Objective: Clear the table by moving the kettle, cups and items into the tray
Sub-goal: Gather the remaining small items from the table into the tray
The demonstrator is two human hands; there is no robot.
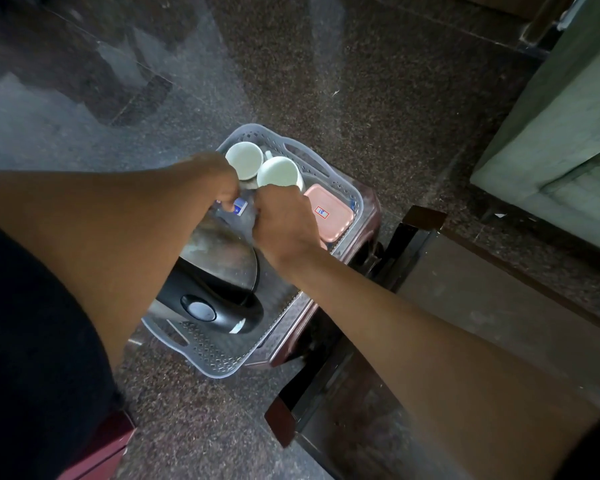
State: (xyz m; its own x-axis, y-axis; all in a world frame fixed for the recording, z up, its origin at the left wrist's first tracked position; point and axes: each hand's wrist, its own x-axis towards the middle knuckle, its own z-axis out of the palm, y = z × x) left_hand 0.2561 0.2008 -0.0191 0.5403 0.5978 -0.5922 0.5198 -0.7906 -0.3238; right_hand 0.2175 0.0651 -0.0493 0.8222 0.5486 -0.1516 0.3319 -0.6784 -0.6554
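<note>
Both hands down inside the grey perforated tray (pixel 208 355), meeting at its middle. Left hand (pixel 222 183) curled over a clear plastic bottle with a blue label (pixel 240 206); right hand (pixel 284 220) curled beside it, knuckles up, fingers hidden underneath. Left grip clenched on the bottle by the look of it; right grip probably on the same bottle or a second one, though hard to tell with the fingers out of sight.

Bottle lying low between the kettle (pixel 219 271) and the two white cups (pixel 260 168), long axis apparently running across the tray from left hand to right hand. Directly below both grips, so no reach needed, only a lowering and a letting go. Neither hand clearly nearer; both on top of it.

Kettle already in the near end of the tray, steel body and black handle toward the camera. Cups upright at the far end, touching each other. Pink lidded box (pixel 329 216) along the right wall, just beside the right hand. Tray resting on a small reddish-brown counter (pixel 368 216) above a speckled stone floor (pixel 361 81).

Judged from the layout: clearing nearly complete, with the bottle to be settled into the narrow gap. Main risk: a knuckle knocking the nearer cup on withdrawal.
</note>
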